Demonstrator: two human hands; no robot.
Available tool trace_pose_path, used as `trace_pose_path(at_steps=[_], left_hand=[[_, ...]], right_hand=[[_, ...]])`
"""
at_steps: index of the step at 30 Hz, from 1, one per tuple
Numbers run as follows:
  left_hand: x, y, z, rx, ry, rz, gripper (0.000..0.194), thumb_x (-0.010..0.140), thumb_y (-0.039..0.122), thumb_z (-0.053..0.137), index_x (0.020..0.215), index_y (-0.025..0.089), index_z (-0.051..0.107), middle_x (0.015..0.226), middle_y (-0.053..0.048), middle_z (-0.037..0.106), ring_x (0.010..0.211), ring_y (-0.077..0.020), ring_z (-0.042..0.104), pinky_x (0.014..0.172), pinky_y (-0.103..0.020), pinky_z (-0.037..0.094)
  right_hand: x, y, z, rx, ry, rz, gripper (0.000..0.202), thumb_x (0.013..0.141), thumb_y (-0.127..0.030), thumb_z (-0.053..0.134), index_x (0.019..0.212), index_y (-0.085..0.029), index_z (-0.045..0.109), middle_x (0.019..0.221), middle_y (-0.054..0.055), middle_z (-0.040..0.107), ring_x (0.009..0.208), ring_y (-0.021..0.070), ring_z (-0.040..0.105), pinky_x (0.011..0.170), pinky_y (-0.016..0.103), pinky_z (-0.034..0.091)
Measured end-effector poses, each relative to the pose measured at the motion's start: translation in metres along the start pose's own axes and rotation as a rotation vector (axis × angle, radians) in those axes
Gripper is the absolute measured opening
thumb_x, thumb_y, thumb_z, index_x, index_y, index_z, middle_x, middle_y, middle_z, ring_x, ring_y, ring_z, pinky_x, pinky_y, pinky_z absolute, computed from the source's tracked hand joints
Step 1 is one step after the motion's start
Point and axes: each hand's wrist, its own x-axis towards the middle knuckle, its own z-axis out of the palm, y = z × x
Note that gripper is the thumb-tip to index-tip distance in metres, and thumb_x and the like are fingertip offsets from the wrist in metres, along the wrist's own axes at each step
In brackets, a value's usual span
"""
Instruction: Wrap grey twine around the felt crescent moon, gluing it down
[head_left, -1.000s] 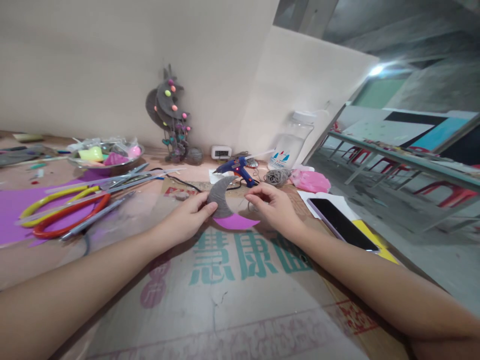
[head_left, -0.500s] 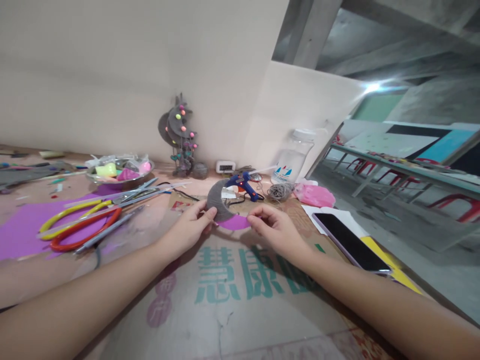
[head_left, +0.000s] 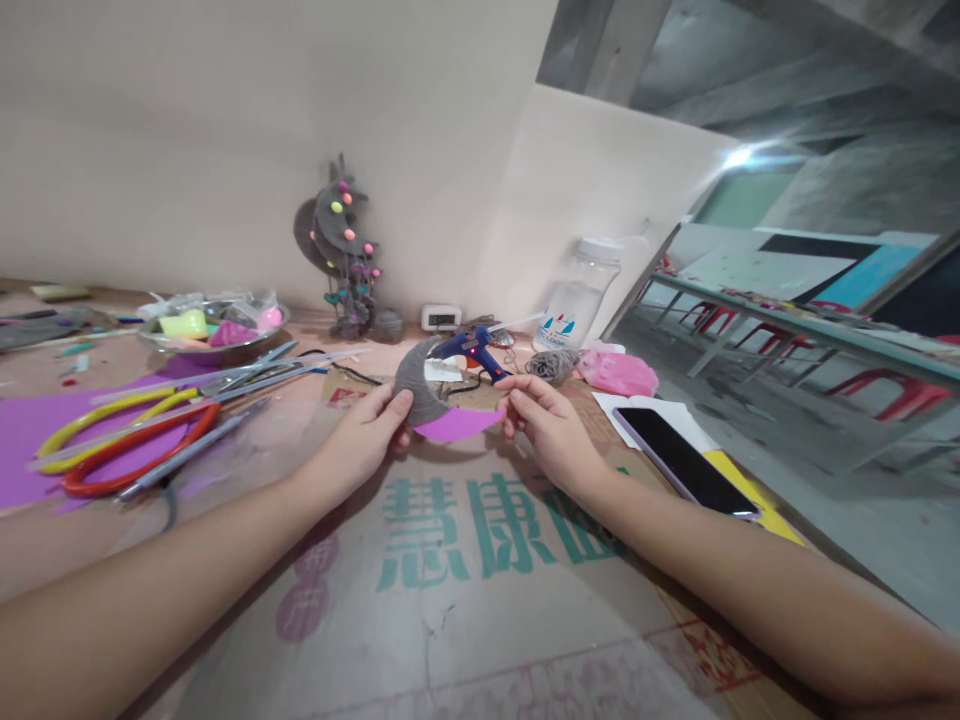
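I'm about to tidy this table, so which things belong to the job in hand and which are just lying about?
Likely the job:
crescent, in the left hand, with the right hand at its purple tip
gray yarn
glue gun
scissors

Probably just lying about:
phone
clear bottle
small white clock

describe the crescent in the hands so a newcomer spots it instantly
Find the flat cardboard with large green lettering. Just beyond the lettering, the left hand grips a crescent, the right hand at its tip. Unlike the ball-studded grey crescents by the wall, it is part grey, part bare purple.
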Motion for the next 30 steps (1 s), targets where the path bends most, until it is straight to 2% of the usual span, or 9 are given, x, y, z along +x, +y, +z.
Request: trace_pose_path(at_steps=[4, 9, 11, 14, 17, 19, 23, 25, 30], left_hand=[[0.000, -0.001, 0.000, -0.005, 0.018, 0.015, 0.022, 0.084, 0.039, 0.051, 0.078, 0.018, 0.051, 0.055, 0.006, 0.048, 0.047, -0.0082, 0.044, 0.047, -0.019, 0.035], [0.001, -0.003, -0.002, 0.000, 0.004, 0.035, 0.023, 0.083, 0.040, 0.051, 0.081, 0.017, 0.053, 0.054, 0.006, 0.046, 0.048, -0.0083, 0.044, 0.047, -0.018, 0.035], [0.001, -0.002, -0.002, -0.017, -0.001, 0.046, 0.023, 0.084, 0.041, 0.051, 0.087, 0.018, 0.054, 0.057, 0.006, 0.046, 0.049, -0.0079, 0.044, 0.047, -0.018, 0.035], [0.000, -0.002, -0.002, -0.013, -0.022, 0.064, 0.022, 0.085, 0.040, 0.051, 0.088, 0.018, 0.053, 0.057, 0.006, 0.045, 0.049, -0.0076, 0.042, 0.046, -0.018, 0.033], [-0.001, -0.003, -0.001, 0.021, -0.050, 0.095, 0.023, 0.087, 0.040, 0.048, 0.086, 0.018, 0.052, 0.057, 0.006, 0.045, 0.051, -0.0085, 0.042, 0.048, -0.019, 0.033], [-0.001, -0.005, -0.001, 0.050, -0.037, 0.107, 0.025, 0.086, 0.042, 0.048, 0.090, 0.018, 0.053, 0.059, 0.005, 0.047, 0.053, -0.0096, 0.043, 0.050, -0.020, 0.034], [0.003, -0.006, -0.001, 0.137, 0.007, 0.156, 0.037, 0.081, 0.046, 0.056, 0.105, 0.018, 0.057, 0.074, 0.001, 0.057, 0.059, -0.0119, 0.048, 0.056, -0.023, 0.038], [0.005, -0.006, -0.001, 0.180, 0.011, 0.184, 0.040, 0.079, 0.046, 0.058, 0.106, 0.017, 0.059, 0.078, -0.001, 0.060, 0.062, -0.0134, 0.051, 0.059, -0.024, 0.040], [0.001, -0.004, 0.000, 0.204, 0.014, 0.160, 0.029, 0.076, 0.041, 0.061, 0.090, 0.016, 0.065, 0.070, 0.000, 0.061, 0.064, -0.0148, 0.054, 0.058, -0.024, 0.039]], right_hand=[[-0.005, -0.006, 0.005, -0.164, -0.034, 0.025, 0.029, 0.082, -0.045, 0.055, 0.079, -0.017, 0.059, 0.060, -0.002, 0.055, 0.052, 0.0090, 0.048, 0.050, 0.022, 0.040], [-0.008, -0.010, 0.007, -0.292, -0.032, 0.013, 0.037, 0.084, -0.048, 0.052, 0.063, -0.017, 0.051, 0.054, -0.002, 0.052, 0.050, 0.0085, 0.046, 0.048, 0.021, 0.038], [-0.008, -0.009, 0.007, -0.264, -0.054, -0.009, 0.035, 0.084, -0.049, 0.052, 0.068, -0.018, 0.052, 0.056, -0.002, 0.053, 0.050, 0.0086, 0.048, 0.050, 0.022, 0.040], [-0.007, -0.006, 0.008, -0.251, -0.119, 0.048, 0.027, 0.080, -0.044, 0.060, 0.089, -0.019, 0.054, 0.059, -0.004, 0.055, 0.051, 0.0091, 0.050, 0.048, 0.021, 0.041], [-0.010, -0.005, 0.011, -0.299, -0.148, 0.043, 0.022, 0.081, -0.040, 0.060, 0.087, -0.020, 0.053, 0.060, -0.004, 0.055, 0.051, 0.0092, 0.050, 0.048, 0.021, 0.040], [-0.014, -0.007, 0.013, -0.405, -0.118, -0.068, 0.018, 0.082, -0.037, 0.058, 0.082, -0.020, 0.053, 0.064, -0.003, 0.057, 0.055, 0.0094, 0.052, 0.051, 0.022, 0.041], [-0.023, -0.010, 0.014, -0.759, -0.067, -0.398, 0.010, 0.083, -0.028, 0.057, 0.078, -0.020, 0.056, 0.069, -0.001, 0.059, 0.060, 0.0103, 0.053, 0.056, 0.022, 0.042], [-0.027, -0.010, 0.014, -0.892, -0.117, -0.544, 0.009, 0.085, -0.027, 0.054, 0.078, -0.021, 0.055, 0.066, -0.001, 0.058, 0.057, 0.0104, 0.051, 0.054, 0.023, 0.040], [-0.028, -0.013, 0.016, -1.115, -0.270, -0.829, 0.015, 0.088, -0.021, 0.047, 0.075, -0.020, 0.054, 0.063, 0.001, 0.058, 0.059, 0.0125, 0.050, 0.056, 0.025, 0.038]])
